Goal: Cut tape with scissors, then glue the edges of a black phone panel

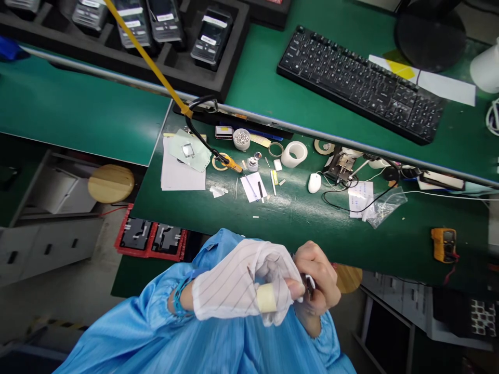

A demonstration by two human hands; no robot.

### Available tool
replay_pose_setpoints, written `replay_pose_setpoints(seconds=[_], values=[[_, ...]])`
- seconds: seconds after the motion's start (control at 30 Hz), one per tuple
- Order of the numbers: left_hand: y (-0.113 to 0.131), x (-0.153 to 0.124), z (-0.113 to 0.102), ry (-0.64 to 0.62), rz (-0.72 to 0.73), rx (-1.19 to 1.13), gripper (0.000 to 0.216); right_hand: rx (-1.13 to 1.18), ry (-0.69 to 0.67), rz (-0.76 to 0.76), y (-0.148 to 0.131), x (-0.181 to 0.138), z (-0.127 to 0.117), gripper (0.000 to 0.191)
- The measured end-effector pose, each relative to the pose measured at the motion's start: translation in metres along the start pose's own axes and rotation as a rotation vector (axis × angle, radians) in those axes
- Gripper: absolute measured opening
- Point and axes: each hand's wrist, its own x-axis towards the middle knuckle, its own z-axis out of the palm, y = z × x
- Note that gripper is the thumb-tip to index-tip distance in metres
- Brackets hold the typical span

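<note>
My left hand wears a white striped glove with pale yellow tape wrapped at the thumb, whose bare tip pokes out. Its fingers are curled closed, and whatever they may hold is hidden. Against its fingertips, my bare right hand is closed round a small dark and white object, mostly covered by the fingers, so its kind cannot be made out. Both hands are together in front of my blue smock, just off the near edge of the green bench.
On the bench lie a white mouse, a tape roll, tweezers, a small clamp device and a yellow multimeter. A keyboard and a foam tray of handheld devices occupy the raised shelf. Red trays stand at left.
</note>
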Motion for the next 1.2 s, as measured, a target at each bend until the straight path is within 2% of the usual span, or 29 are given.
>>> replay_pose_setpoints(seconds=[0.33, 0.43, 0.77, 0.87, 1.0, 1.2], values=[[-0.0001, -0.0016, -0.0011, -0.008, 0.0, -0.007, 0.062, 0.012, 0.003, 0.019, 0.0003, -0.003, -0.0005, 0.046], [-0.001, -0.0008, -0.0011, 0.0, -0.008, 0.0, 0.059, 0.016, -0.002, 0.02, 0.0005, -0.003, -0.0004, 0.042], [0.003, 0.001, -0.0005, 0.08, 0.069, 0.112, 0.04, 0.035, -0.007, 0.041, 0.0034, -0.0068, -0.0014, 0.049], [0.0034, 0.0016, -0.0005, 0.112, 0.109, 0.147, 0.038, 0.033, 0.003, 0.026, 0.0029, -0.006, -0.0003, 0.049], [-0.0007, 0.0011, -0.0003, 0.116, 0.125, 0.191, 0.041, 0.03, -0.012, 0.079, 0.003, -0.0054, -0.0011, 0.05], [0.0056, 0.0003, 0.0016, 0.119, 0.068, 0.14, 0.043, 0.05, -0.005, 0.042, 0.0091, -0.0042, -0.0037, 0.031]])
